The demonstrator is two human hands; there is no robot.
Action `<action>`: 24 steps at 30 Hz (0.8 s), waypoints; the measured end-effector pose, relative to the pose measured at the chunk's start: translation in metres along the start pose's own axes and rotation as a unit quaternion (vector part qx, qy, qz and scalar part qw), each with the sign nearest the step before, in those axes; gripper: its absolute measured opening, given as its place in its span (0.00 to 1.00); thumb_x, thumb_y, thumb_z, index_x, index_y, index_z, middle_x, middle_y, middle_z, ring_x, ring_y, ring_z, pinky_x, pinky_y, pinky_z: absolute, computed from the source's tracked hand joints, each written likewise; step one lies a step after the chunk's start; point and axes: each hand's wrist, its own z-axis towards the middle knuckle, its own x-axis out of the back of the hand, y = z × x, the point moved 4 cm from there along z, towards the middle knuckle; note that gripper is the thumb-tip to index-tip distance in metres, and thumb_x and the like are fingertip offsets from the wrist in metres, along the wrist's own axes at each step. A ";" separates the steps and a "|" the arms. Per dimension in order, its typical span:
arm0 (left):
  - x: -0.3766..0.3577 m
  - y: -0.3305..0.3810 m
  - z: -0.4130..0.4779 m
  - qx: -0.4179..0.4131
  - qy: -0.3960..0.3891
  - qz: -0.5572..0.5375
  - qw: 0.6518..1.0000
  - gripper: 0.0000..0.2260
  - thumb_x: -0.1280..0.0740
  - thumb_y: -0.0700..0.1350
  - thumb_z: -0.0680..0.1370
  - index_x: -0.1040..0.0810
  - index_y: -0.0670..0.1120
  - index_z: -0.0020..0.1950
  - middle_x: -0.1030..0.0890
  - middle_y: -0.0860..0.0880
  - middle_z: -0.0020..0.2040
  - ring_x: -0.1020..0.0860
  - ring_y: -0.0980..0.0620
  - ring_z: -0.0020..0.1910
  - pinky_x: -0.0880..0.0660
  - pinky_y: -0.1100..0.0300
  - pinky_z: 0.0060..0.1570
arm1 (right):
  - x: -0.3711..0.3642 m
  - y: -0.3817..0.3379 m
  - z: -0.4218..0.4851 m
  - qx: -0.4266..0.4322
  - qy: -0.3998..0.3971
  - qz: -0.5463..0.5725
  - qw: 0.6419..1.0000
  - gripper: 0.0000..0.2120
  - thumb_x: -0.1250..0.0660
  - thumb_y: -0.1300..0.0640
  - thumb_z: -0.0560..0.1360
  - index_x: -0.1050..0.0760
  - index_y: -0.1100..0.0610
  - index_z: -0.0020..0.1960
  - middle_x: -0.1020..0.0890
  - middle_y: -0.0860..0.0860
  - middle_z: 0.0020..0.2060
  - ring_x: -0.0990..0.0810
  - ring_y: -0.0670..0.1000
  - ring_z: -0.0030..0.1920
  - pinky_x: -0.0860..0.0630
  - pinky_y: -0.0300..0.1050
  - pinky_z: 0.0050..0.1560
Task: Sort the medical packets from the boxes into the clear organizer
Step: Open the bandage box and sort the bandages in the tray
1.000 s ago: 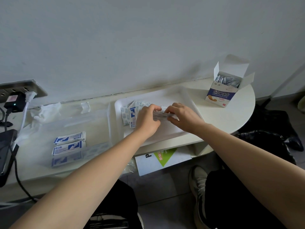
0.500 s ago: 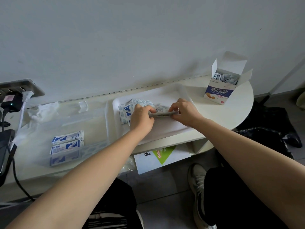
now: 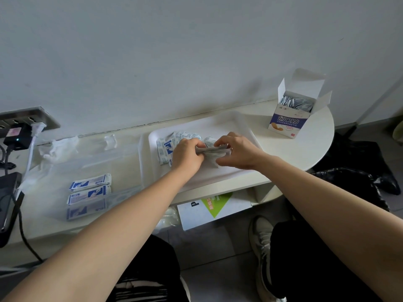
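Indoors, white rounded table [image 3: 305,149] bearing clear organizer [image 3: 122,162], grey wall [image 3: 196,51], tiled floor [image 3: 207,245]

The left hand [image 3: 187,154] and right hand [image 3: 237,152] are drawing closer together. They are bunching the grey packets [image 3: 210,150] tighter, one corner now drooping.

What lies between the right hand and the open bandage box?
In the head view, only the white tray's right rim and bare tabletop lie between the right hand and the open box; nothing else sits there.

Head cam, fwd-down, prob. close-in
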 end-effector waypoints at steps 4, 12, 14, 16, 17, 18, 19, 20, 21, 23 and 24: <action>-0.002 0.001 -0.001 0.004 -0.008 0.005 1.000 0.09 0.32 0.41 0.74 0.19 0.50 0.52 0.23 0.47 0.55 0.23 0.47 0.51 0.32 0.62 0.45 | -0.003 -0.001 0.001 0.012 0.001 -0.004 1.000 0.22 0.25 0.44 0.67 0.22 0.51 0.58 0.26 0.49 0.50 0.26 0.48 0.50 0.36 0.35 0.47; 0.000 -0.001 -0.002 -0.001 -0.006 0.033 0.999 0.10 0.34 0.45 0.77 0.20 0.51 0.56 0.26 0.46 0.56 0.23 0.45 0.51 0.27 0.57 0.44 | 0.004 -0.001 0.004 0.030 0.041 -0.099 0.994 0.10 0.33 0.55 0.75 0.20 0.55 0.55 0.23 0.52 0.48 0.23 0.55 0.47 0.30 0.44 0.43; 0.003 0.001 -0.002 -0.010 0.007 0.035 0.999 0.09 0.34 0.47 0.77 0.20 0.51 0.56 0.25 0.46 0.55 0.23 0.45 0.50 0.25 0.55 0.44 | 0.007 -0.004 0.007 0.033 0.058 -0.067 0.996 0.09 0.34 0.58 0.74 0.18 0.57 0.52 0.23 0.53 0.45 0.24 0.55 0.42 0.32 0.43 0.41; 0.003 0.001 -0.003 -0.012 0.006 0.033 0.999 0.10 0.33 0.49 0.76 0.20 0.51 0.55 0.25 0.46 0.54 0.23 0.45 0.49 0.25 0.56 0.45 | 0.005 -0.006 0.008 0.038 0.045 -0.055 0.997 0.09 0.33 0.60 0.72 0.18 0.57 0.51 0.24 0.53 0.44 0.27 0.52 0.40 0.30 0.44 0.44; 0.003 -0.001 -0.004 -0.011 0.002 0.031 0.999 0.10 0.32 0.51 0.75 0.21 0.51 0.55 0.25 0.47 0.54 0.23 0.46 0.49 0.25 0.56 0.46 | 0.003 -0.006 0.008 0.035 0.031 -0.056 0.997 0.10 0.33 0.60 0.72 0.19 0.57 0.52 0.25 0.53 0.45 0.28 0.51 0.40 0.30 0.44 0.45; 0.002 -0.002 -0.005 -0.009 0.000 0.031 0.999 0.12 0.31 0.52 0.74 0.21 0.51 0.55 0.25 0.47 0.54 0.22 0.47 0.49 0.25 0.56 0.47 | -0.001 -0.004 0.008 0.028 0.018 -0.057 0.998 0.10 0.32 0.59 0.71 0.19 0.57 0.53 0.25 0.54 0.45 0.29 0.51 0.40 0.30 0.43 0.46; 0.002 -0.003 -0.006 -0.007 0.001 0.034 0.999 0.14 0.31 0.54 0.72 0.21 0.51 0.55 0.25 0.48 0.54 0.22 0.47 0.49 0.25 0.56 0.48 | -0.003 -0.003 0.007 0.019 0.009 -0.056 0.998 0.11 0.32 0.59 0.71 0.20 0.57 0.53 0.26 0.54 0.46 0.29 0.51 0.41 0.31 0.43 0.47; 0.002 -0.004 -0.007 -0.006 0.004 0.036 0.999 0.15 0.31 0.56 0.72 0.22 0.51 0.55 0.25 0.48 0.54 0.22 0.48 0.49 0.24 0.56 0.49 | -0.005 -0.001 0.007 0.012 0.007 -0.051 0.999 0.11 0.31 0.59 0.70 0.20 0.57 0.53 0.26 0.55 0.47 0.29 0.51 0.40 0.30 0.43 0.47; 0.001 -0.004 -0.008 -0.006 0.006 0.035 0.999 0.16 0.32 0.58 0.72 0.22 0.51 0.55 0.25 0.49 0.53 0.22 0.49 0.48 0.24 0.55 0.49 | -0.005 0.000 0.006 0.009 0.009 -0.042 0.999 0.12 0.31 0.59 0.70 0.20 0.57 0.53 0.26 0.54 0.48 0.29 0.51 0.40 0.30 0.43 0.47; 0.000 -0.005 -0.008 -0.004 -0.001 0.026 1.000 0.16 0.36 0.59 0.76 0.22 0.50 0.55 0.25 0.49 0.53 0.22 0.49 0.48 0.24 0.54 0.50 | -0.005 -0.001 0.006 0.009 0.014 -0.026 1.000 0.11 0.31 0.60 0.70 0.20 0.57 0.53 0.25 0.54 0.48 0.28 0.50 0.39 0.29 0.43 0.48; 0.000 -0.005 -0.008 -0.008 -0.010 0.022 1.000 0.14 0.38 0.57 0.78 0.22 0.50 0.56 0.26 0.47 0.53 0.22 0.47 0.49 0.25 0.54 0.51 | -0.005 -0.002 0.006 0.011 0.011 -0.023 1.000 0.11 0.31 0.60 0.70 0.20 0.57 0.53 0.25 0.54 0.47 0.28 0.50 0.39 0.29 0.43 0.48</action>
